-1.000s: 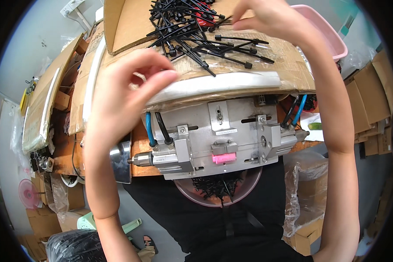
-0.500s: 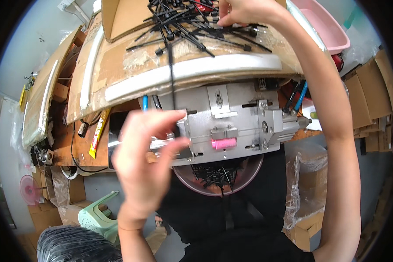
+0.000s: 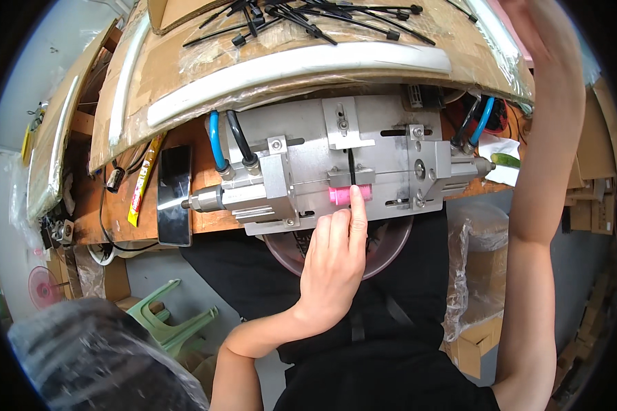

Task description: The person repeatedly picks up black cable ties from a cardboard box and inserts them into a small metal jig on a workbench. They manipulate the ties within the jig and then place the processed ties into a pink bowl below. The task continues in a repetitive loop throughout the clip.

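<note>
My left hand (image 3: 332, 257) reaches over the front of a grey metal fixture (image 3: 384, 154). Its index finger is stretched out, with the tip on a thin black rod (image 3: 352, 164); the other visible fingers are curled and the thumb is hidden. The rod lies across the fixture's middle, from a slotted metal bracket (image 3: 341, 123) to a pink block (image 3: 341, 196). At the upper right my right hand (image 3: 545, 31) is raised past the cardboard, and its fingers run out of view or blur. Several black rods with thicker ends (image 3: 308, 20) lie loose on the cardboard.
A cardboard sheet (image 3: 253, 65) with white foam strips overhangs the fixture's back. Blue and black hoses (image 3: 216, 140) join the fixture. To its left lie a phone (image 3: 175, 198) and a yellow packet (image 3: 146, 181). A bowl (image 3: 391, 246) sits below the front edge.
My left hand has moved right and put the black rod it carried onto the fixture, fingertip on it. My right hand has left the rod pile and moved right.
</note>
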The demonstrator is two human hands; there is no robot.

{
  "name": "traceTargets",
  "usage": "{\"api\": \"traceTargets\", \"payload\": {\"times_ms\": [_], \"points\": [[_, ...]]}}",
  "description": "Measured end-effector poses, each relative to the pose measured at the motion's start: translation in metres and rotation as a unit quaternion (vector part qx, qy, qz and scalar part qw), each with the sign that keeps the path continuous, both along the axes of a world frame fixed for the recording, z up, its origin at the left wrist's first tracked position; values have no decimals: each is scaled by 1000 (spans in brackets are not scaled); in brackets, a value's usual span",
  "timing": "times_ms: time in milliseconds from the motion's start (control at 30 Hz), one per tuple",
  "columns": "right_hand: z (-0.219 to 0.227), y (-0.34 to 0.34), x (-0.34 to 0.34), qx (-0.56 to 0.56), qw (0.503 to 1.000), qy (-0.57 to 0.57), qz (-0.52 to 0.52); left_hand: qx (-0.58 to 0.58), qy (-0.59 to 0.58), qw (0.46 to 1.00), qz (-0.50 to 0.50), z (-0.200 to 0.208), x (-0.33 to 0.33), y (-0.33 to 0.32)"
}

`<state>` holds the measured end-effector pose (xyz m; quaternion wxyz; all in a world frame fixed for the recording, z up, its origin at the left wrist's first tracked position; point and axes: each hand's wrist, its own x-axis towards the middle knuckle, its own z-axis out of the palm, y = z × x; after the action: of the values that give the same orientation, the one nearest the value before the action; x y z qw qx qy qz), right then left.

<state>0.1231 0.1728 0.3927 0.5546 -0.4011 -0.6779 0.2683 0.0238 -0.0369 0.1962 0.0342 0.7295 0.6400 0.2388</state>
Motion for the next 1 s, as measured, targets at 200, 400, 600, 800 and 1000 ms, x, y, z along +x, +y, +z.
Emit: {"api": "traceTargets", "payload": {"times_ms": [200,400,600,800,1000], "points": [[-73,-58,63,136,985,-75,76,-9,-10,1000,-11,6,-3,1],[-174,-154,49,97,969,-183,138,-4,-88,996,1,40,-23,-7],[-203,-163,31,81,962,-213,151,20,-104,994,17,48,-29,-14],[-199,-159,28,58,957,-233,166,21,-97,995,19,47,-38,-18],[-162,-145,43,66,941,-288,168,124,-68,989,51,79,-78,41]]}}
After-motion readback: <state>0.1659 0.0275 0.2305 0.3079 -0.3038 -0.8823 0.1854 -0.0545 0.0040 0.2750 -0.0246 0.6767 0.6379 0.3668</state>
